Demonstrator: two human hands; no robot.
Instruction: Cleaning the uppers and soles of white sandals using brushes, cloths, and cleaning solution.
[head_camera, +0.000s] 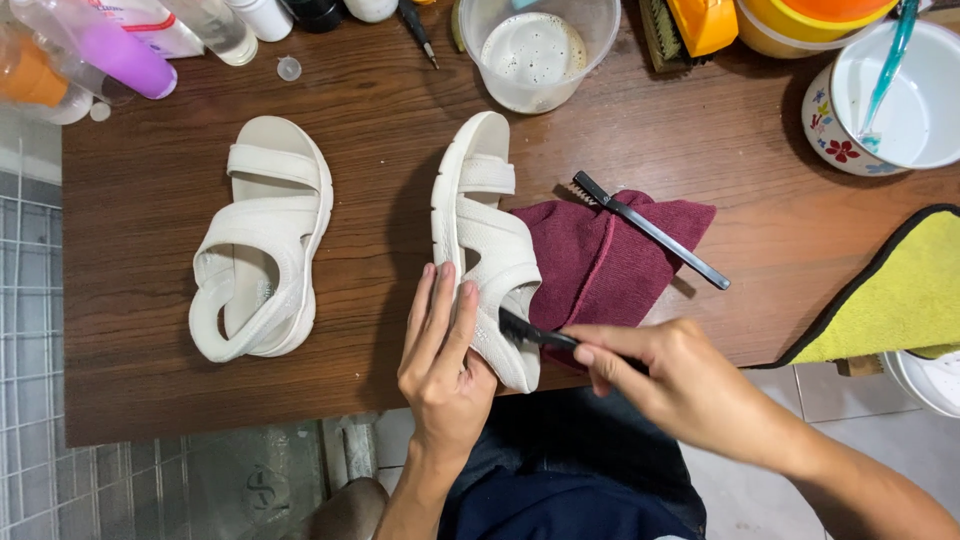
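A white sandal (480, 230) stands tipped on its side near the table's front edge, sole facing left. My left hand (440, 350) presses flat against its sole at the heel end and steadies it. My right hand (660, 375) grips a small black brush (530, 332) whose head touches the sandal's heel strap. The second white sandal (262, 240) lies flat to the left, untouched. A maroon cloth (600, 255) lies under and to the right of the tipped sandal.
A second thin black brush (650, 230) rests across the cloth. At the back stand a clear tub of soapy water (535, 50), several bottles (120, 45), a white flowered bowl (890, 100) and an orange-topped brush (690, 25). A yellow towel (890, 295) lies at right.
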